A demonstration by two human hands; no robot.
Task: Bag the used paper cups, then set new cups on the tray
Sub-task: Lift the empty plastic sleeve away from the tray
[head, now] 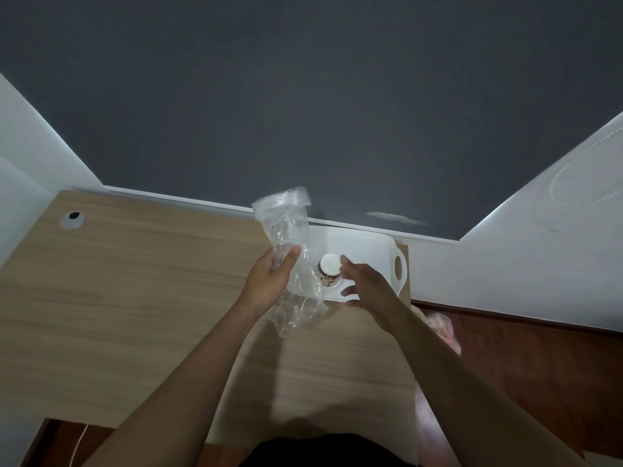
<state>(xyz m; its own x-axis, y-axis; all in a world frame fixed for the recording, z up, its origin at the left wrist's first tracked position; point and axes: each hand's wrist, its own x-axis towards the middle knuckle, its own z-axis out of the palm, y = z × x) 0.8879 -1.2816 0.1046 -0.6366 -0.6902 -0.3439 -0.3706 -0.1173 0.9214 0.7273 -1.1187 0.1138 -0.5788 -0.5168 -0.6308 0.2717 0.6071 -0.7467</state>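
A clear plastic bag (pixel 286 251) is pinched upright in the left hand (pixel 269 274), apparently readied for filling, while the right hand (pixel 362 281), grip wide, is reached toward the paper cup (pixel 329 271) on the white tray (pixel 371 251).

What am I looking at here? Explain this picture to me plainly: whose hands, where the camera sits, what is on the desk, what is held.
There is no machine here. A person wears one wide-angle camera on the head, looking forward and down, so both arms reach into the picture from below.

The surface is a light wooden desk against a dark grey wall. At its far right end lies a white tray with a handle hole. On the tray stands a paper cup, white on top with a dark pattern on its side; it may be a small stack, I cannot tell.

The left hand grips a clear plastic bag, crumpled and lifted above the desk. The right hand is open, fingers spread beside the cup, holding nothing.
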